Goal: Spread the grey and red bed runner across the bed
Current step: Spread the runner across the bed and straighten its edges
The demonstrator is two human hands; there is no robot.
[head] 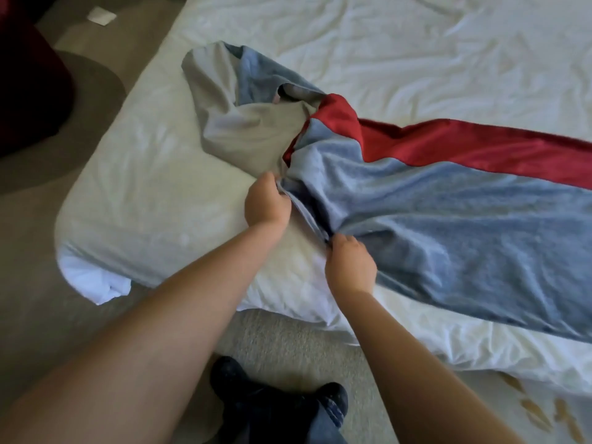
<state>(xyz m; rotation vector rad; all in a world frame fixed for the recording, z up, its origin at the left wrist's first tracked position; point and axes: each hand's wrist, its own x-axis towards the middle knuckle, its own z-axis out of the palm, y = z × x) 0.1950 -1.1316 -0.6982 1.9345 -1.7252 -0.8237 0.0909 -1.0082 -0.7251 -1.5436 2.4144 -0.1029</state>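
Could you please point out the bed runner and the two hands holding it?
bed runner [432, 213]: head view, on its flat grey panel.
left hand [267, 201]: head view, on the back of the hand.
right hand [350, 267]: head view, on the back of the hand.

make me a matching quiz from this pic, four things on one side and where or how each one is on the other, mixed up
1. left hand
2. right hand
3. red band
4. white slip

A. lies on the carpet, upper left
B. grips the bed runner edge closer to the person
C. runs along the bed runner's far side
D. grips the edge next to the bunched grey end

Pairs: 1-D, 2-B, 3-C, 4-A
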